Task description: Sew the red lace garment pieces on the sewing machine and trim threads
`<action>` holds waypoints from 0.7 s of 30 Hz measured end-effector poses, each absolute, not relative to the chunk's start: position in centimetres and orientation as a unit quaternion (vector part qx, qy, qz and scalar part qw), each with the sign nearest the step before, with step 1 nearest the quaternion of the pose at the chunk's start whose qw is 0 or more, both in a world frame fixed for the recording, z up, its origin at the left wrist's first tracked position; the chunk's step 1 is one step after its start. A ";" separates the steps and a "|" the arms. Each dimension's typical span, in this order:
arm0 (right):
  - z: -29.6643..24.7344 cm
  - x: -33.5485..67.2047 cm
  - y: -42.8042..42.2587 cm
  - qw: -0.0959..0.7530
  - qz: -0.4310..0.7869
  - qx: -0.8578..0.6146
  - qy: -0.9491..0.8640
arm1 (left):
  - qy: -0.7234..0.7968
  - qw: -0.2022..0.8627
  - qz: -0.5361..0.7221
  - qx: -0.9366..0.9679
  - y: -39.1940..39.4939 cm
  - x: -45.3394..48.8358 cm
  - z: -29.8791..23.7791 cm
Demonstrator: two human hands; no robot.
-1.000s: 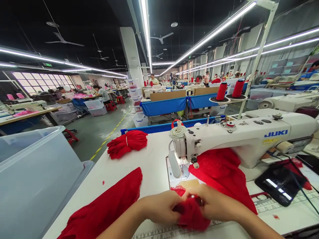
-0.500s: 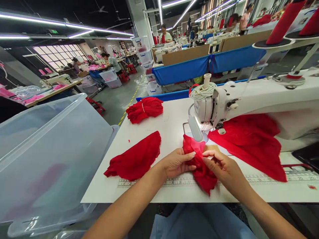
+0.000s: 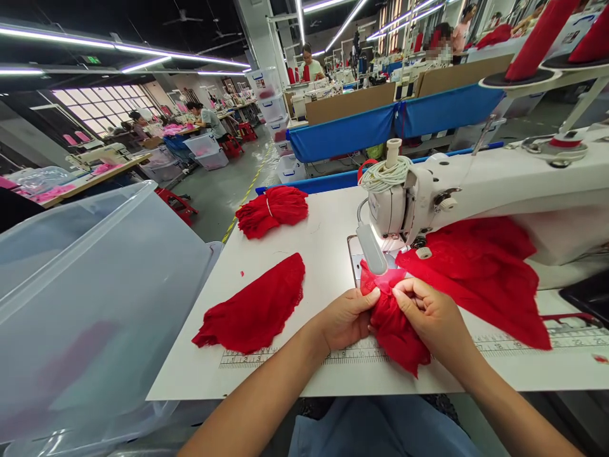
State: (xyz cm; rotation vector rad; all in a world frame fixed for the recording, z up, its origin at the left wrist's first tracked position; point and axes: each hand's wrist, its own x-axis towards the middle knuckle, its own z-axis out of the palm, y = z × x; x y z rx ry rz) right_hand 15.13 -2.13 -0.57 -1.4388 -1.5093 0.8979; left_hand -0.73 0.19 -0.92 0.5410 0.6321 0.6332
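Observation:
Both hands pinch a gathered piece of red lace fabric point(image 3: 397, 336) just in front of the sewing machine point(image 3: 397, 206). My left hand point(image 3: 349, 317) grips its left side, thumb on top. At the upper right edge, my right hand point(image 3: 425, 311) pinches the cloth between thumb and fingertips. The fabric's far end, with a lighter pink patch, lies by the needle area, partly behind a small white lamp point(image 3: 372, 249). A wider red fabric piece point(image 3: 480, 273) rests under the machine arm. To the left, a folded red lace piece point(image 3: 252, 308) lies flat on the white table point(image 3: 190, 374).
A tied red fabric bundle point(image 3: 273, 212) sits at the table's back left. A large clear plastic bin point(image 3: 109, 285) stands against the left side. Red thread cones point(image 3: 540, 41) rise at upper right. A printed ruler point(image 3: 247, 359) runs along the front edge; co-workers sit farther back.
Both hands have shifted slightly right and nearer the needle area with the red lace fabric. More of the metal plate shows to their left. The view has shifted a little.

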 end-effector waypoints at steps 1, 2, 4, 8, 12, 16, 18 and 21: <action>-0.6 15.1 -2.1 0.418 0.351 -0.580 -0.604 | 0.300 0.866 0.304 0.259 0.2 -0.8 -1.0; -0.6 15.1 -2.0 0.415 0.344 -0.585 -0.606 | 0.299 0.866 0.306 0.259 0.1 -0.8 -1.1; -0.8 15.1 -2.0 0.409 0.333 -0.587 -0.614 | 0.299 0.865 0.316 0.251 0.1 -0.8 -1.1; -1.3 15.3 -2.2 0.399 0.359 -0.566 -0.625 | 0.307 0.856 0.360 0.207 0.3 -0.7 -1.0; -1.5 15.4 -2.8 0.429 0.325 -0.570 -0.622 | 0.321 0.849 0.381 0.175 0.4 -0.7 -0.6; -1.3 15.2 -3.5 0.498 0.185 -0.543 -0.651 | 0.334 0.842 0.387 0.172 0.3 -0.7 -0.3; -1.2 15.1 -3.9 0.496 0.185 -0.522 -0.668 | 0.335 0.841 0.386 0.177 0.3 -0.7 -0.2; -1.2 14.9 -4.2 0.477 0.206 -0.530 -0.671 | 0.335 0.840 0.389 0.177 0.3 -0.7 -0.3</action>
